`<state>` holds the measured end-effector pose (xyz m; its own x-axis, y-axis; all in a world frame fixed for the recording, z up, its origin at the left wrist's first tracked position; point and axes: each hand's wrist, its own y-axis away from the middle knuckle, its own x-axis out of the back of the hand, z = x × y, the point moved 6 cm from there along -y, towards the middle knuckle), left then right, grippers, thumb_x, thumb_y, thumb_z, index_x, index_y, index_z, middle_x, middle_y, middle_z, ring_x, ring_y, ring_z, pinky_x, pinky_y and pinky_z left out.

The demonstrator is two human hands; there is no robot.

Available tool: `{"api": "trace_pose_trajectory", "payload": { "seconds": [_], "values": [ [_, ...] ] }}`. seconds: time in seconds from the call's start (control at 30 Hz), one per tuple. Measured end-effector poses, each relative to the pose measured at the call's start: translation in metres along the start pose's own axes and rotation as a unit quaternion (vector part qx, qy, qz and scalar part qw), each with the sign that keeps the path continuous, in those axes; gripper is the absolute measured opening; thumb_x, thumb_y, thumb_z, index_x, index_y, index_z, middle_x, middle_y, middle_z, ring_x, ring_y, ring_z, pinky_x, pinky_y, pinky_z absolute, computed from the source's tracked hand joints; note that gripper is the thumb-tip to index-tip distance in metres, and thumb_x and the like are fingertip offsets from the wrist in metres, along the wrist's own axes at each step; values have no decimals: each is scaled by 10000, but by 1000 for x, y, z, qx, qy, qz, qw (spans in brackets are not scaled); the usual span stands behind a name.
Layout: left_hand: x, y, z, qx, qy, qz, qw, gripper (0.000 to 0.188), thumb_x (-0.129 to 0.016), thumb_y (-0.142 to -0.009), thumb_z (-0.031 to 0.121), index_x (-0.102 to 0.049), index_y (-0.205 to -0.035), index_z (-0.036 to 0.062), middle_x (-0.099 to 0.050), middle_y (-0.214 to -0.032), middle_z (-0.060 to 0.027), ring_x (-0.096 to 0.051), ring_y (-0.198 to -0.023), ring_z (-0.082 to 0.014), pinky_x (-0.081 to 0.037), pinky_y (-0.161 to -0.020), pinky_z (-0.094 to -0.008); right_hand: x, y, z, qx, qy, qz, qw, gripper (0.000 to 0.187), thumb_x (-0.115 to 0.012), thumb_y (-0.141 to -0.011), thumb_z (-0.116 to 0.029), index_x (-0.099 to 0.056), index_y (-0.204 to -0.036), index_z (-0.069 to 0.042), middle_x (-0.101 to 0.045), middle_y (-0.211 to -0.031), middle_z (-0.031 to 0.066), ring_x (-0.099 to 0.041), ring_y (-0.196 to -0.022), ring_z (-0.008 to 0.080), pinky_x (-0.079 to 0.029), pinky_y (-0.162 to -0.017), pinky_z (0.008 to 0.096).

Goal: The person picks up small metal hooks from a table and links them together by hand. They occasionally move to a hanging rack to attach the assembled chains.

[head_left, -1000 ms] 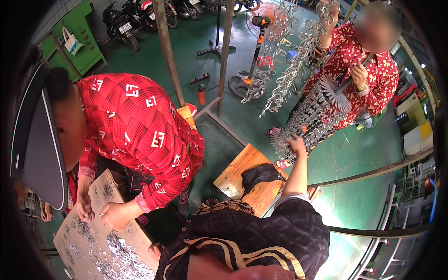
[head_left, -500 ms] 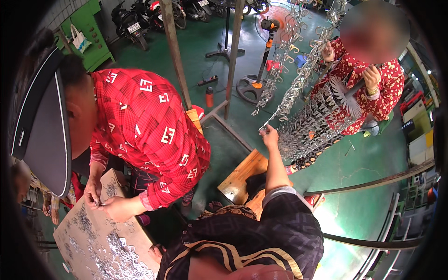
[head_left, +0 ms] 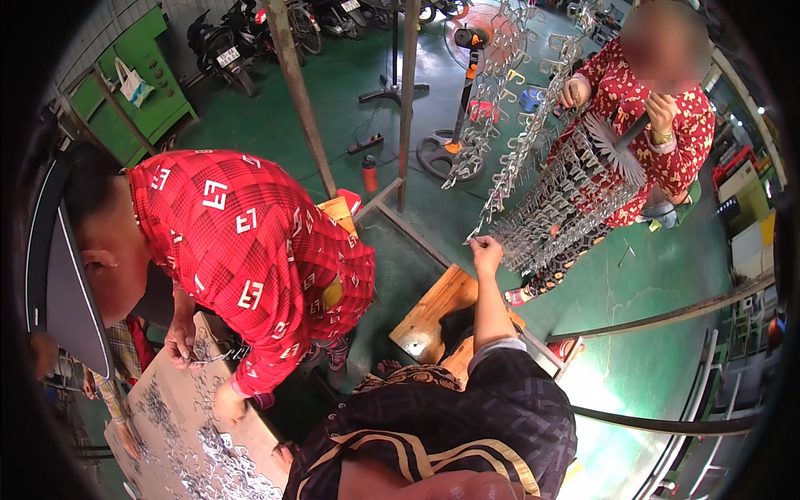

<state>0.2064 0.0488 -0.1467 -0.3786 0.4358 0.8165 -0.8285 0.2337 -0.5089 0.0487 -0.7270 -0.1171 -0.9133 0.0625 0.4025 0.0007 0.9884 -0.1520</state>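
My right hand [head_left: 486,254] reaches forward, its fingers pinched on the lowest piece of a hanging string of linked silver metal clips [head_left: 521,167]. A second string of clips [head_left: 477,137] hangs just left of it. Low in the view, my left hand [head_left: 286,456] shows only in part at the edge of a brown tabletop [head_left: 254,419]; my dark sleeve hides most of it, so its grip is unclear. Near that hand lies a pile of loose silver metal clips [head_left: 229,462].
A co-worker in a red checked shirt [head_left: 250,225] bends over the tabletop at left. Another, in a patterned red top [head_left: 687,146], holds a rack [head_left: 575,192] full of metal clips. A wooden stool [head_left: 437,312], metal posts [head_left: 408,108] and a fan [head_left: 483,37] stand around.
The view has shifted slightly. The co-worker at left has bent lower, one hand now reaching down to the tabletop. My right hand still pinches the string's lower end.
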Motion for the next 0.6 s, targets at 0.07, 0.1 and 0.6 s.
{"api": "trace_pose_trajectory", "payload": {
  "seconds": [0.07, 0.1, 0.6],
  "values": [
    [4, -1, 13, -30, -21, 14, 999, 186, -653, -676, 149, -639, -857, 106, -545, -853, -124, -530, -797, -328, -400, -689, -439, 8, 2, -10, 19, 19, 4, 1000, 169, -812, -667, -92, -687, -751, -16, -685, -899, 123, -659, -710, 191, -506, -654, 321],
    [5, -4, 19, -44, -29, 17, 998, 188, -655, -676, 145, -640, -860, 105, -547, -857, -126, -529, -798, -330, -400, -689, -440, 11, 3, -13, 27, 30, 7, 999, 175, -818, -659, -92, -679, -732, -16, -681, -949, 126, -660, -726, 200, -507, -660, 323],
    [-1, 3, 10, 28, 44, -48, 997, 220, -691, -660, 121, -618, -863, 79, -539, -891, -133, -521, -866, -331, -408, -741, -440, -4, 9, 24, 16, -130, -7, 991, 277, -798, -698, -33, -524, -656, -31, -584, -600, -6, -505, -570, 51, -424, -527, 237]
  ]
}}
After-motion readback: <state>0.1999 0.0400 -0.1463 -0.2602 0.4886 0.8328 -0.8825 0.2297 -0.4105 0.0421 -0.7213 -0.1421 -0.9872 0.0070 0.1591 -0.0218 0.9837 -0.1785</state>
